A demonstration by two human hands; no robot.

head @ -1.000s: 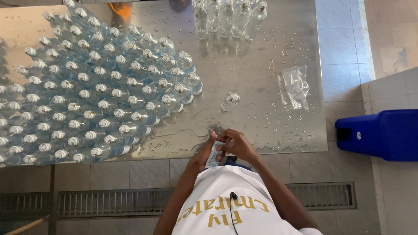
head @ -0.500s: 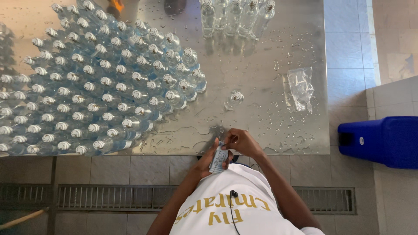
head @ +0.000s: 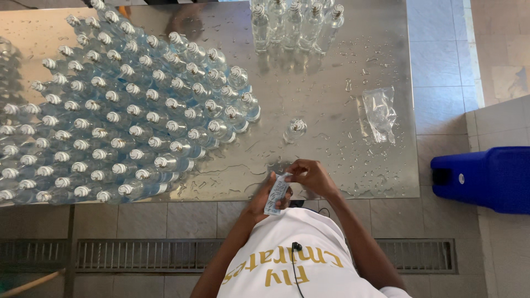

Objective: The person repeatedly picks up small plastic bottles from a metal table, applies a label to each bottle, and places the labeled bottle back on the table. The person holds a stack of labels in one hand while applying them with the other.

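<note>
At the bench's (head: 331,66) near edge, the left hand (head: 264,200) is gripping a small labelled bottle (head: 277,194); the right hand (head: 310,175) is pinching its top; keeping it upright and steady likely helps.

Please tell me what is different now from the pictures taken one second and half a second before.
Little changed. Both hands, left hand and right hand, keep holding the labelled bottle at the table's near edge; the right hand's fingers shifted slightly at its top. The crowd of bottles, the lone bottle and the plastic bag stayed put.
</note>
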